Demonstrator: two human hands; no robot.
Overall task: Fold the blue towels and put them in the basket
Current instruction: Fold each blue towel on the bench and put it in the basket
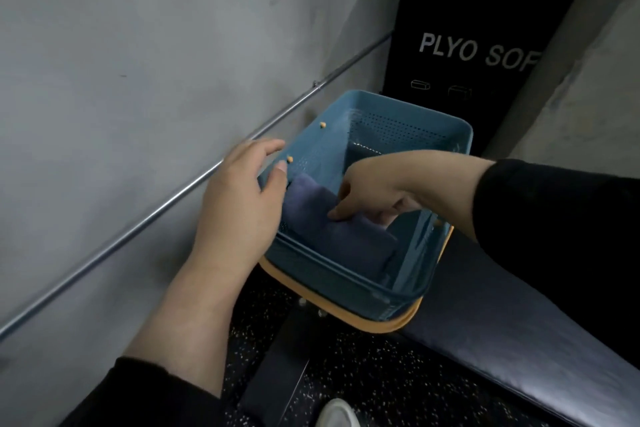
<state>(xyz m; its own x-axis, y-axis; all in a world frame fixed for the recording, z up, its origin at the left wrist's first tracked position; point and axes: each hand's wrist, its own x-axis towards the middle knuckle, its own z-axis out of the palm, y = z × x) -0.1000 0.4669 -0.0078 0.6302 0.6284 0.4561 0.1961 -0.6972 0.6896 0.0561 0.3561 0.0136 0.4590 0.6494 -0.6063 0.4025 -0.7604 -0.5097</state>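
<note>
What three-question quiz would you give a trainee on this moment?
1. True or false: the folded towel lies inside the basket.
2. Which hand reaches into the basket? A left hand; B right hand.
3. Fill in: the basket sits on a padded ____.
Key: 1 true; 2 B; 3 bench.
</note>
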